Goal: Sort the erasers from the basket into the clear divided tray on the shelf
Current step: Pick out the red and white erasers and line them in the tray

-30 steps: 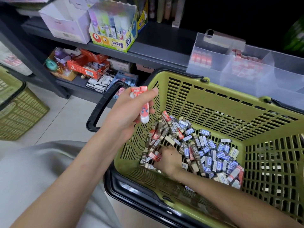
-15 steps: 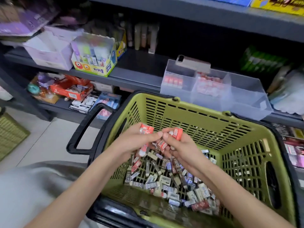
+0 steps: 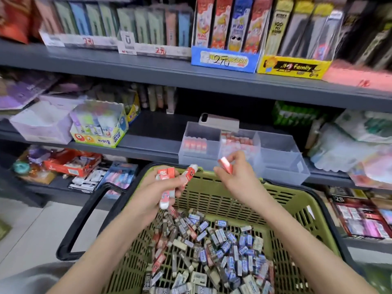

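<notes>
Several red erasers (image 3: pixel 167 177) are gripped in the left hand (image 3: pixel 152 196) above the basket (image 3: pixel 282 200). One red eraser (image 3: pixel 226 165) is pinched by the right hand (image 3: pixel 237 179), just before the tray (image 3: pixel 282 164).

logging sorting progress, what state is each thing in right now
green slotted plastic basket, holds many loose erasers
clear divided plastic tray, left and middle compartments partly filled
left hand, grips several red-and-white erasers
right hand, pinches one red eraser
</notes>
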Demonstrator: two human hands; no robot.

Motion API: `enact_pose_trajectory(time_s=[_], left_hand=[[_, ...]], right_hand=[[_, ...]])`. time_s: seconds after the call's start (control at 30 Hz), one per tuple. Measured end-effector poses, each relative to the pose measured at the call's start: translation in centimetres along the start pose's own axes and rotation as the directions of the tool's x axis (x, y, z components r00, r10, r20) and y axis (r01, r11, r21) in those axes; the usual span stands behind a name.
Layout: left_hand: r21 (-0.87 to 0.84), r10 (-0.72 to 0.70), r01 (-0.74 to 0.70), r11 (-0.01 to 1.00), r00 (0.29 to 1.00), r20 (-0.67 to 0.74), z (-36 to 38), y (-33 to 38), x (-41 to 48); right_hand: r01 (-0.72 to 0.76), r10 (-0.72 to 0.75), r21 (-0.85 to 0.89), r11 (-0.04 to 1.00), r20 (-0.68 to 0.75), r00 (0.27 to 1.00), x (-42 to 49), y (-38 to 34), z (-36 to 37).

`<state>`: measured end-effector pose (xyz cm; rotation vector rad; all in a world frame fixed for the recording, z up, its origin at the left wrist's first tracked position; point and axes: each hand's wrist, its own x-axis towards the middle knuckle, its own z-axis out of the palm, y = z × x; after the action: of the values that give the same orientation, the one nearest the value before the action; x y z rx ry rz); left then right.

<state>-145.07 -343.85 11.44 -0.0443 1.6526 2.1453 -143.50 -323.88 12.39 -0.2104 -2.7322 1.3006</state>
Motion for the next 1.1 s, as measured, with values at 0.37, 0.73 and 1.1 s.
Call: enact_pose_trajectory(time_s=[0.37,0.73,1.1], left_hand=[[-0.012,0.082,-0.082,0.997,0.996,-0.044,-0.5,2.3,5.8],[-0.040,0.139,-0.141,0.989,0.989,-0.045,-1.7,1.6,10.6],[-0.152,0.165,-0.164,0.975,0.986,-0.008,-2.1,0.6,10.7]], right_hand=[[0.108,-0.117,-0.189,0.976,-0.038,0.992,9.8,-0.6,-2.2],[0.163,-0.087,-0.495,0.853,0.173,0.981,17.5,-0.7,-1.4],[0.292,-0.125,-0.662,0.690,0.288,0.949,18.5,0.9,-1.7]])
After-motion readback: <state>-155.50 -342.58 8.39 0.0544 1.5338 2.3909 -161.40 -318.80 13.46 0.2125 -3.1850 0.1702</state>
